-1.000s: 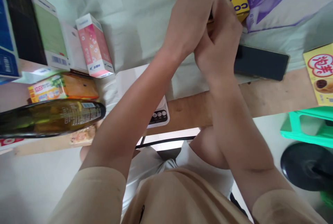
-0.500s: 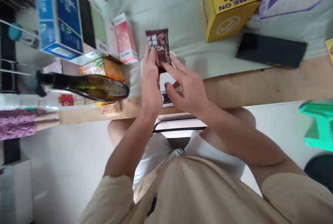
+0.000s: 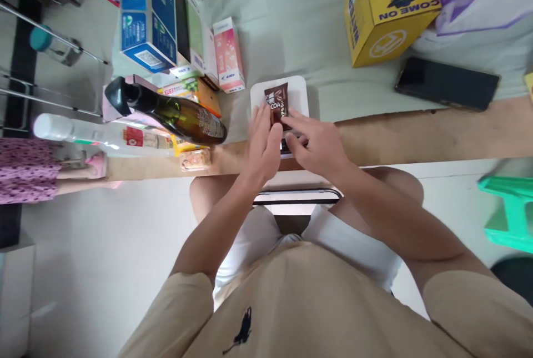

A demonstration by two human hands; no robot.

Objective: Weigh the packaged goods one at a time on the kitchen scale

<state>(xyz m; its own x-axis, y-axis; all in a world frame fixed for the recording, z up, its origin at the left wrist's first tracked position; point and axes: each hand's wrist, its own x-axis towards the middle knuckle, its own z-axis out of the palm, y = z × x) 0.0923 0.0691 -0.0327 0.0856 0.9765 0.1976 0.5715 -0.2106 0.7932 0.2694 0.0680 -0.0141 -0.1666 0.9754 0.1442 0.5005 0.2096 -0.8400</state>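
A dark brown cocoa packet (image 3: 278, 104) lies on a white, round-cornered tray-like device (image 3: 298, 89) that looks like a kitchen scale. A small black panel (image 3: 285, 147) shows at the device's near edge, partly covered by my fingers. Along the packet's left side rests my left hand (image 3: 263, 144), its fingers stretched out and its thumb apart. My right hand (image 3: 318, 144) is at the packet's lower right, index finger extended to its edge and thumb held apart. Neither hand is wrapped round the packet.
Left of the hands are a dark green bottle (image 3: 187, 116), a clear bottle (image 3: 100, 133), a pink box (image 3: 229, 55) and a blue box (image 3: 147, 19). To the right are a yellow box (image 3: 389, 14) and a phone (image 3: 447, 83). Beyond the table's left end, a person's legs (image 3: 83, 172) show.
The cocoa packet has come down onto the white device, and my left hand's fingers have spread from it. The whole view has shifted, moving the table things rightward.
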